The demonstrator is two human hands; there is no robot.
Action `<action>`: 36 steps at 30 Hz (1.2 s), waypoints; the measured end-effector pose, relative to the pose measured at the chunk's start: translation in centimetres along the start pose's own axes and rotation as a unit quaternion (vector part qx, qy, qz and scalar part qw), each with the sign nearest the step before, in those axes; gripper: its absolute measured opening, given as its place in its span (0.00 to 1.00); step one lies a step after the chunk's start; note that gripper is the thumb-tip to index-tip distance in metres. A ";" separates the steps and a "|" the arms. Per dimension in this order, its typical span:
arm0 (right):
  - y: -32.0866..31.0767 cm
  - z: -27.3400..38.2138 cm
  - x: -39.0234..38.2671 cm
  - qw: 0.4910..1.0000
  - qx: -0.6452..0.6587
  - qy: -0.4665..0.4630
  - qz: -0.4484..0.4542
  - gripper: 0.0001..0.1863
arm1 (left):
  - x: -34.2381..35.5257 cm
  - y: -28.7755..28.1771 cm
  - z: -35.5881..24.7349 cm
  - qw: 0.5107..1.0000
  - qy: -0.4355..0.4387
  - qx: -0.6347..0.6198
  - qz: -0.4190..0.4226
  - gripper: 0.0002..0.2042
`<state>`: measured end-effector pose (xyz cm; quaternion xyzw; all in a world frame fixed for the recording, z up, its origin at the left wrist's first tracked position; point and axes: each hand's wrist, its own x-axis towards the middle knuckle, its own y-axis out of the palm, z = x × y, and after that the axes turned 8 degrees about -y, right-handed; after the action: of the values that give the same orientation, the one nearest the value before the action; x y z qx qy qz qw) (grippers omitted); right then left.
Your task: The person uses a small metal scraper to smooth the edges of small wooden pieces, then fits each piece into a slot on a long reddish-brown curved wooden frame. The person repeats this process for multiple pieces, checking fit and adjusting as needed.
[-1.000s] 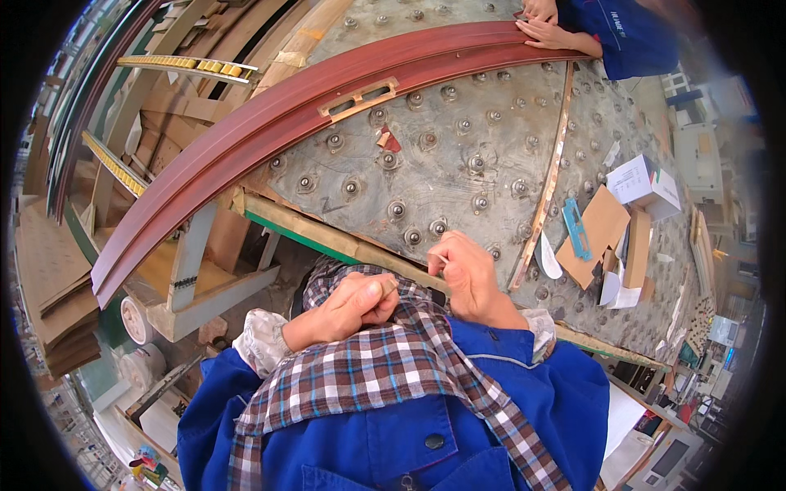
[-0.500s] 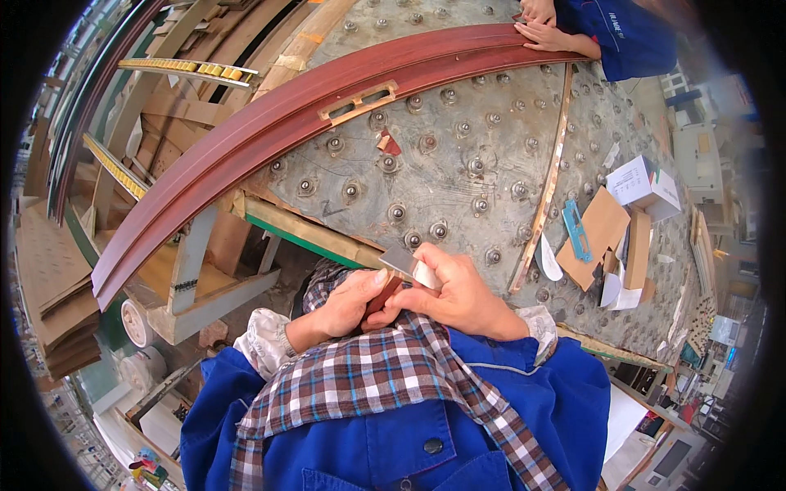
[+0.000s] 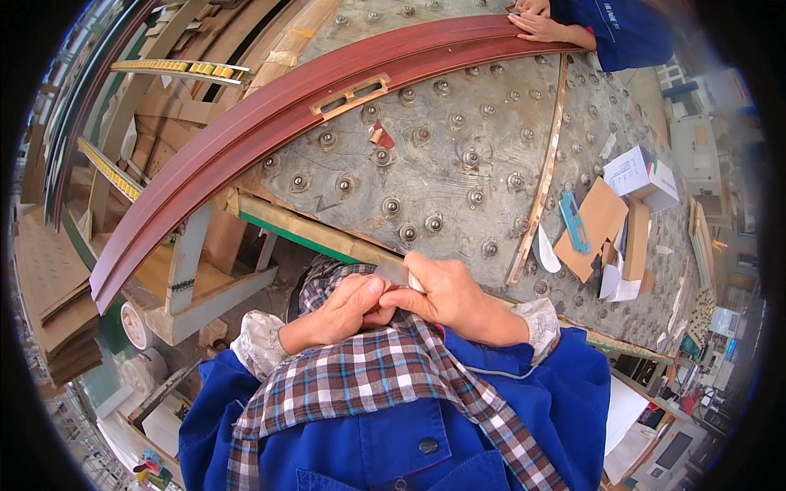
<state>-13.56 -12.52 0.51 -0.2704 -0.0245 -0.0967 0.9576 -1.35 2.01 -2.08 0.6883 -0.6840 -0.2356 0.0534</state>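
My left hand [image 3: 350, 307] is closed at my waist against my right hand, and what its fingers hold is hidden. My right hand [image 3: 438, 295] grips a thin metal blade [image 3: 390, 270] with a pale handle or wrap, blurred and partly covered by the fingers. Both hands are held over my checked apron [image 3: 344, 376], just short of the table's near edge [image 3: 311, 233]. Beyond them a long curved red-brown profile [image 3: 205, 139], with a slotted cut-out [image 3: 348, 98] along its lower side, lies across the studded table.
A co-worker's hand [image 3: 536, 26] rests on the profile's far end. Cardboard pieces [image 3: 589, 225], a blue slotted plate [image 3: 573, 221] and a white box [image 3: 643, 176] lie at right, beside a narrow strip [image 3: 536, 180]. Boards and a wheeled frame [image 3: 184, 303] stand at left.
My hands have come together, and the blade appeared in my right hand, now blurred. The small red-brown piece seen between my hands half a second ago is now hidden.
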 end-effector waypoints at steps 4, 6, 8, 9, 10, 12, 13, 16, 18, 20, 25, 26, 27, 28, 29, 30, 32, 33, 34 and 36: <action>-0.1 0.1 0.1 1.000 0.017 -0.001 0.006 0.27 | 0.1 0.2 -0.3 0.999 0.020 0.028 -0.002 0.19; -0.1 0.1 0.0 1.000 0.005 -0.004 -0.001 0.27 | 0.1 0.3 -0.3 0.999 0.022 0.033 -0.002 0.19; 0.0 0.0 0.0 1.000 -0.005 -0.009 -0.011 0.27 | 0.2 0.1 -0.1 0.999 0.022 0.039 0.001 0.19; 0.1 -0.1 0.0 1.000 -0.009 -0.014 -0.017 0.27 | 0.2 0.1 0.0 0.999 0.022 0.037 -0.001 0.19; 0.1 -0.1 -0.1 1.000 -0.013 -0.017 -0.023 0.27 | 0.2 0.2 0.0 0.999 0.021 0.035 -0.003 0.20; 0.0 -0.1 0.0 0.999 -0.032 -0.035 -0.023 0.26 | 0.2 0.2 0.0 0.999 0.014 0.033 -0.003 0.20; 0.0 -0.1 0.0 0.998 -0.041 -0.044 -0.023 0.26 | 0.2 0.2 -0.2 0.999 0.008 0.034 -0.001 0.20; 0.0 0.0 0.0 0.997 -0.058 -0.048 -0.026 0.26 | 0.1 0.1 0.0 0.999 -0.007 0.034 0.003 0.21; -0.1 0.0 0.0 0.996 -0.069 -0.054 -0.023 0.26 | 0.0 0.1 0.1 0.999 -0.011 0.036 0.006 0.22; -0.2 -0.1 -0.1 0.996 -0.072 -0.056 -0.022 0.26 | 0.1 0.0 -0.1 0.999 -0.011 0.045 0.014 0.22; -0.3 -0.1 -0.2 0.996 -0.063 -0.063 -0.022 0.25 | 0.1 0.4 -0.8 0.999 -0.030 0.042 0.003 0.22; -0.3 -0.2 -0.2 0.996 -0.060 -0.063 -0.023 0.25 | 0.1 0.4 -0.8 0.999 -0.030 0.041 -0.003 0.22; -0.2 -0.2 -0.3 0.996 -0.058 -0.063 -0.024 0.25 | 0.1 0.4 -0.7 0.998 -0.020 0.052 -0.003 0.22; -0.2 -0.2 -0.3 0.996 -0.056 -0.063 -0.026 0.25 | 0.2 0.3 -0.7 0.998 -0.011 0.062 -0.003 0.22; -0.2 -0.1 -0.3 0.996 -0.059 -0.066 -0.027 0.25 | 0.2 0.3 -0.7 0.997 -0.002 0.073 -0.003 0.21; -0.2 -0.1 -0.3 0.995 -0.062 -0.069 -0.029 0.25 | 0.1 0.3 -0.7 0.997 0.000 0.079 -0.008 0.21; -0.2 -0.2 -0.4 0.995 -0.064 -0.076 -0.029 0.24 | 0.0 0.4 -0.7 0.996 0.003 0.091 -0.021 0.21; -0.1 -0.3 -0.5 0.995 -0.063 -0.078 -0.028 0.24 | 0.0 0.5 -0.7 0.995 0.017 0.090 -0.026 0.21; -0.1 -0.4 -0.5 0.994 -0.063 -0.081 -0.027 0.24 | 0.0 0.6 -0.6 0.995 0.031 0.090 -0.031 0.21; 0.0 -0.4 -0.5 0.994 -0.061 -0.082 -0.035 0.24 | 0.0 0.7 -0.4 0.995 0.038 0.081 -0.037 0.21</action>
<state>-14.05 -12.62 0.08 -0.3340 -0.1067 -0.1091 0.9301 -1.89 1.92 -1.46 0.7239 -0.6721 -0.1552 0.0143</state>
